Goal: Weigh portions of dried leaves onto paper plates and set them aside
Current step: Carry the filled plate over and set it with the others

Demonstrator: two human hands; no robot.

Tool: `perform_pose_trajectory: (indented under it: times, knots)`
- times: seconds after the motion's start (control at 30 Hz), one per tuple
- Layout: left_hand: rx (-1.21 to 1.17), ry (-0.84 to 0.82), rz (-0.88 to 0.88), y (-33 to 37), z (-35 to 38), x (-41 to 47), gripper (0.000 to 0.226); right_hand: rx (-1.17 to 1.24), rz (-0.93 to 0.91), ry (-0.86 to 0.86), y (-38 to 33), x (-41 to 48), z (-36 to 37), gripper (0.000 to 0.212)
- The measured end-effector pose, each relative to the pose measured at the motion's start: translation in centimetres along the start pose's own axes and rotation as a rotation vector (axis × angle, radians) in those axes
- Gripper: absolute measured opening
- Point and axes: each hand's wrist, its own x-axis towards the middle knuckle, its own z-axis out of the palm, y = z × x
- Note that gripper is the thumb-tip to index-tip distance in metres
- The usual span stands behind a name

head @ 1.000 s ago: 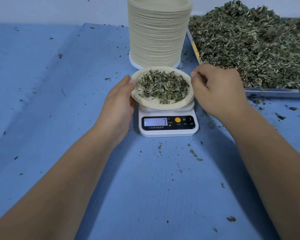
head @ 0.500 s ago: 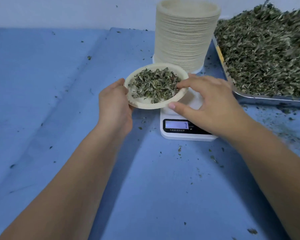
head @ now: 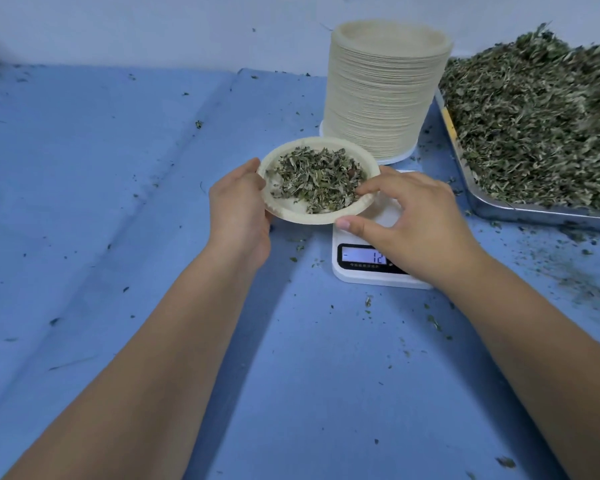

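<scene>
While reaching forward over the blue cloth (head: 118, 202), crossing scattered leaf crumbs with both bare forearms. Covering part of the white scale (head: 361, 275) with the right wrist, beside a lit display reading 12. Gripping the paper plate (head: 291, 218) at its left rim with the left hand (head: 238, 209); pinching its right rim with the right hand (head: 413, 223), forefinger lying on the dried leaves (head: 319, 180). Holding the plate slightly tilted, just left of the scale's platform. Facing, farther back, the tall stack of plates (head: 385, 95) and, right of it, the metal tray (head: 520, 213) heaped with loose leaves (head: 534, 126).
</scene>
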Motion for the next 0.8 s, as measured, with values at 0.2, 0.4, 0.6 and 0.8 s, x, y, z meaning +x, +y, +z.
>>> perform_pose_trajectory:
  times: [0.2, 0.4, 0.6, 0.8]
  knots:
    - [0.037, 0.036, 0.055, 2.7, -3.7, 1.8, 0.049, 0.028, -0.029, -0.035, -3.9, 2.1, 2.8, 0.053]
    - [0.093, 0.219, 0.101, 6.7, -11.4, 6.4, 0.027, 0.044, -0.114, -0.232, -10.5, 6.9, 10.4, 0.053]
    - [0.263, 0.359, 0.124, 10.2, -19.1, 13.5, 0.028, 0.068, -0.193, -0.391, -16.1, 12.9, 19.6, 0.051]
    - [0.341, 0.461, 0.097, 14.2, -25.1, 22.6, 0.030, 0.197, -0.226, -0.455, -20.0, 21.4, 27.5, 0.046]
